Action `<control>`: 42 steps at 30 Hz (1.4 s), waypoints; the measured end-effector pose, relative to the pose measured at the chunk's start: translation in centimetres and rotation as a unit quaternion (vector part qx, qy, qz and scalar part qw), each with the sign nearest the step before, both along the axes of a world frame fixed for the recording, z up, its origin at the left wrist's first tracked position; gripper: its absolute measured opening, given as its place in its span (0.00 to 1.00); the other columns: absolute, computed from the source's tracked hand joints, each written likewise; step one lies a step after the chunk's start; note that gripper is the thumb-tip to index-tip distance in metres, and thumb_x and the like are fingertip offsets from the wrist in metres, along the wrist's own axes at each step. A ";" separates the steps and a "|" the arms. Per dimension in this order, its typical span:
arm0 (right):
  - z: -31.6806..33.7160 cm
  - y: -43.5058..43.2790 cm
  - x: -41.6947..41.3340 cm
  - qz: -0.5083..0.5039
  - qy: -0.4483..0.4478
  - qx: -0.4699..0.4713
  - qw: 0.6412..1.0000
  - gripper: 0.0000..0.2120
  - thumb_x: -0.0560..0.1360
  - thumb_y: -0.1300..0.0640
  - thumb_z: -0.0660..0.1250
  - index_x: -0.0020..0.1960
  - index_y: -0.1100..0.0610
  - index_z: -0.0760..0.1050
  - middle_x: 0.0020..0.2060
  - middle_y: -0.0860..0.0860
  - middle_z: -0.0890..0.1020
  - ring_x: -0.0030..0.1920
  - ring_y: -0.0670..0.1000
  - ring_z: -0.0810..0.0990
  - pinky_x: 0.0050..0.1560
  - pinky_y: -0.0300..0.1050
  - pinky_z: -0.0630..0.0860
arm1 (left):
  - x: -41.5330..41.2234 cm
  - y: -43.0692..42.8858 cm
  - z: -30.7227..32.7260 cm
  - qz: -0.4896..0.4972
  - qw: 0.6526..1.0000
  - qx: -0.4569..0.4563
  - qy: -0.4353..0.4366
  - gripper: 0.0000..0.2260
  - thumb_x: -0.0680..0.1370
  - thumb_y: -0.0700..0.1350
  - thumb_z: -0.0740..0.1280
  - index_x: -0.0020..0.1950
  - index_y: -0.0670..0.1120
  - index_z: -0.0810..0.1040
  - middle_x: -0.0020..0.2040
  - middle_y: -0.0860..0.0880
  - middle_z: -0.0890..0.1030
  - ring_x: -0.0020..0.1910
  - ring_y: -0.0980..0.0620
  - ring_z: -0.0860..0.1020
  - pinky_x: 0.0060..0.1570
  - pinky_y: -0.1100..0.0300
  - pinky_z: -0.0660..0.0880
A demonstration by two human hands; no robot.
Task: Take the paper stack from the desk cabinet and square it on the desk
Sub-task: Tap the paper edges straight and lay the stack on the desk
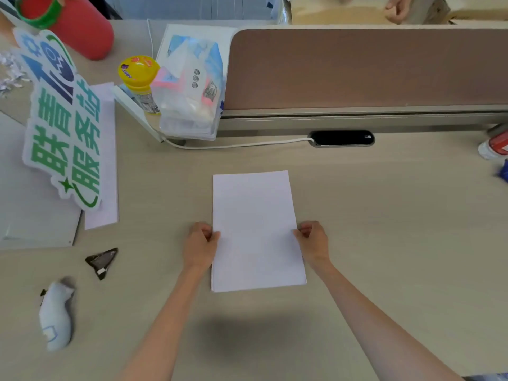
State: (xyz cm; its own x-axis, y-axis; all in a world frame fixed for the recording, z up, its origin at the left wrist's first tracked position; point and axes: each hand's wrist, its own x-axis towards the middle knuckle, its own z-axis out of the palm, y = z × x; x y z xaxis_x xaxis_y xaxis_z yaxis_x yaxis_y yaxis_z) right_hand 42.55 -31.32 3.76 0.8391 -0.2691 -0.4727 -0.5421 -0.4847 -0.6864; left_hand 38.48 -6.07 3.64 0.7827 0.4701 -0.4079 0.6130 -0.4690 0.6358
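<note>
A white paper stack (255, 229) is in the middle of the beige desk (384, 215), long side pointing away from me. My left hand (200, 247) grips its left edge, fingers curled around the sheets. My right hand (313, 242) pinches the right edge at the same height. The near edge shows several sheets slightly fanned. A shadow under the near end suggests the stack is held a little above the desk. No desk cabinet is in view.
A brown partition (357, 70) closes the far side, with a black cable port (341, 138) below it. A green-lettered sign (66, 127), yellow-capped bottle (140, 78) and plastic bag (189, 92) sit at far left. A dark triangular scrap (103, 261) and pale object (56, 314) lie near left.
</note>
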 end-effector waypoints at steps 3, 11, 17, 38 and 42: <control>0.1 0.0 -2.1 -0.001 0.011 -0.002 1.000 0.09 0.74 0.63 0.66 0.53 0.64 0.74 0.53 0.61 0.80 0.51 0.59 0.79 0.51 0.47 0.74 | -2.5 -0.9 -0.1 0.002 1.000 0.003 0.019 0.09 0.75 0.44 0.67 0.53 0.41 0.75 0.48 0.42 0.84 0.48 0.41 0.81 0.51 0.47 0.77; 1.0 0.3 -6.4 0.088 -0.015 -0.063 0.994 0.14 0.72 0.69 0.60 0.57 0.66 0.71 0.59 0.62 0.71 0.56 0.58 0.71 0.50 0.41 0.66 | -6.3 -3.1 0.8 -0.024 0.999 0.027 0.033 0.16 0.73 0.44 0.68 0.59 0.42 0.74 0.58 0.41 0.78 0.57 0.41 0.77 0.54 0.49 0.76; 1.8 1.0 -8.8 0.161 -0.017 -0.090 0.983 0.37 0.69 0.61 0.71 0.73 0.62 0.57 0.67 0.57 0.64 0.69 0.58 0.63 0.62 0.49 0.71 | -8.6 -5.4 1.9 -0.105 0.994 0.023 0.013 0.41 0.66 0.44 0.75 0.74 0.41 0.58 0.67 0.40 0.67 0.67 0.38 0.65 0.62 0.51 0.68; 1.6 0.0 -10.2 0.357 -0.021 -0.294 0.886 0.39 0.75 0.63 0.65 0.77 0.63 0.45 0.73 0.57 0.64 0.71 0.57 0.63 0.52 0.46 0.77 | -11.8 -6.8 1.3 -0.164 0.954 0.245 0.044 0.30 0.69 0.30 0.65 0.70 0.43 0.66 0.42 0.42 0.81 0.50 0.41 0.74 0.32 0.56 0.64; 2.0 -0.2 -10.2 0.368 -0.020 -0.290 0.883 0.36 0.76 0.61 0.65 0.77 0.63 0.48 0.73 0.59 0.64 0.72 0.58 0.63 0.55 0.47 0.76 | -12.0 -6.6 1.5 -0.168 0.954 0.246 0.024 0.28 0.67 0.28 0.65 0.66 0.41 0.71 0.38 0.41 0.81 0.47 0.40 0.76 0.28 0.56 0.63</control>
